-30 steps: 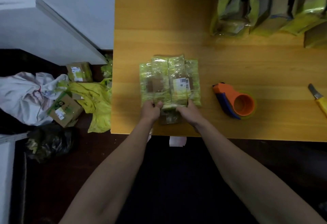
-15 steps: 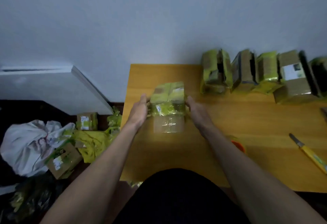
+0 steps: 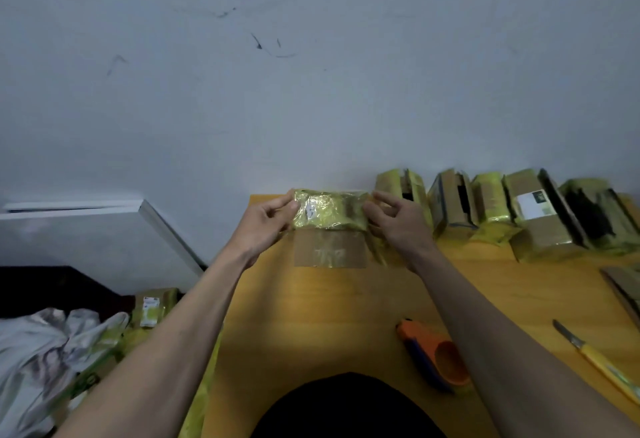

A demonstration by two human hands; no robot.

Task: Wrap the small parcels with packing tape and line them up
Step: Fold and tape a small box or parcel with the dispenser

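While held upright, parcel (image 3: 330, 210) between hands (image 3: 398, 223).

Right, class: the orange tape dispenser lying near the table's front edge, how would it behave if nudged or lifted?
The tape dispenser looks like rigid plastic, so probably stiff. It lies on its side, not on the roll, so a nudge would likely slide it. It sits near the table edge, so it could fall.

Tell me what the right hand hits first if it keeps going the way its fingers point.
The right hand points up-left across the parcel it holds; past that, probably the wall behind the table, though depth is unclear.
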